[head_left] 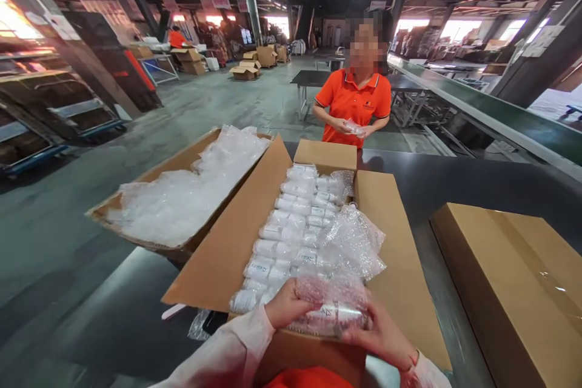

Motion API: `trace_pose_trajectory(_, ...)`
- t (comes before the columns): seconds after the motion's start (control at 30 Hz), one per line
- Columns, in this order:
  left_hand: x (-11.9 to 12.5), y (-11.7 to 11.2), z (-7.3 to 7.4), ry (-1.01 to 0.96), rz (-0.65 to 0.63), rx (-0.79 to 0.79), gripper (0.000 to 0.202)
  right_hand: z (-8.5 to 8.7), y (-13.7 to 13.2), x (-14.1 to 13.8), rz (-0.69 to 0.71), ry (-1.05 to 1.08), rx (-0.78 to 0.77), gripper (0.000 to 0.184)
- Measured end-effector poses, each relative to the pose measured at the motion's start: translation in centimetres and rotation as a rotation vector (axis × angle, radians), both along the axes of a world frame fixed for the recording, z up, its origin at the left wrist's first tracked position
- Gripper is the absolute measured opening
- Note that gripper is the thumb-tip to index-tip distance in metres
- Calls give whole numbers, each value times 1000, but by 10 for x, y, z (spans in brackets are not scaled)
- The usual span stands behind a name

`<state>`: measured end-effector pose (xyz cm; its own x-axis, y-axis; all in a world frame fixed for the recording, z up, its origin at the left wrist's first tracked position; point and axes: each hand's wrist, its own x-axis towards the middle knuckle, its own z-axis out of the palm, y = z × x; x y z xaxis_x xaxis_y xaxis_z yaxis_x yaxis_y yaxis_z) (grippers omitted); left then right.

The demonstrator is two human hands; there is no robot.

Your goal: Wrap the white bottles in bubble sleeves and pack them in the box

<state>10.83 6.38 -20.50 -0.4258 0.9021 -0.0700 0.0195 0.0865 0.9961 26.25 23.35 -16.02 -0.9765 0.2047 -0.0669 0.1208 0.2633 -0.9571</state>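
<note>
Between my two hands is a bottle in bubble wrap [334,310], lying sideways over the near end of an open cardboard box [411,279]. My left hand [291,304] grips its left end, thumb on top. Around the right end, the fingers of my right hand [384,333] are closed. Rows of wrapped white bottles [273,248] fill the box beyond my hands. Loose bubble wrap [354,239] lies over the right part of those rows. The print on the held bottle is too small to read.
At left, another open carton [182,248] is heaped with clear bubble bags [168,206]. A taped carton [513,279] stands on the dark table [404,176] at right. Across the table, a person in an orange shirt [357,100] holds a small wrapped item. A conveyor [491,100] runs behind.
</note>
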Motion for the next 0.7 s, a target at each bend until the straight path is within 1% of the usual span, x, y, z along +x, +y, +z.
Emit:
trace_pose_trajectory(0.03,-2,-1,1,8,4,-3,40,1,1,-2,16,49,55,33)
trace_pose_trajectory(0.07,-4,-1,3,69,-21,21,41,0,2,-5,10,77,86,28)
trace_pose_trajectory(0.1,-6,-2,6,184,-68,64,40,-2,1,-8,-19,76,89,26)
trace_pose_trajectory(0.13,-7,-3,8,344,-117,109,40,-5,0,-12,-71,45,65,28)
trace_pose_trajectory(0.2,-8,-4,12,731,-181,139,41,-13,-5,-22,-221,-82,-58,35)
trace_pose_trajectory(0.27,-10,-2,11,1070,-172,76,43,-20,-11,-34,-337,-224,-247,42)
trace_pose_trajectory(0.3,-14,0,9,1191,-146,39,41,-21,-13,-39,-371,-271,-347,44)
trace_pose_trajectory(0.37,-29,11,6,1343,-69,-18,40,-20,-14,-49,-417,-282,-505,52)
trace_pose_trajectory(0.4,-41,20,6,1381,-12,-56,40,-19,-14,-53,-428,-257,-541,55)
trace_pose_trajectory(0.43,-56,31,6,1400,53,-124,39,-17,-13,-55,-432,-221,-538,58)
trace_pose_trajectory(0.5,-89,59,9,1375,173,-329,37,-16,-10,-56,-405,-136,-438,60)
trace_pose_trajectory(0.53,-106,75,11,1331,198,-439,37,-17,-9,-56,-371,-105,-376,58)
trace_pose_trajectory(0.6,-132,108,10,1215,200,-580,34,-21,-9,-52,-294,-92,-295,52)
trace_pose_trajectory(0.63,-141,123,8,1161,190,-614,31,-24,-9,-49,-266,-100,-284,51)
trace_pose_trajectory(0.7,-150,148,-2,1076,168,-640,21,-31,-8,-43,-242,-121,-293,49)
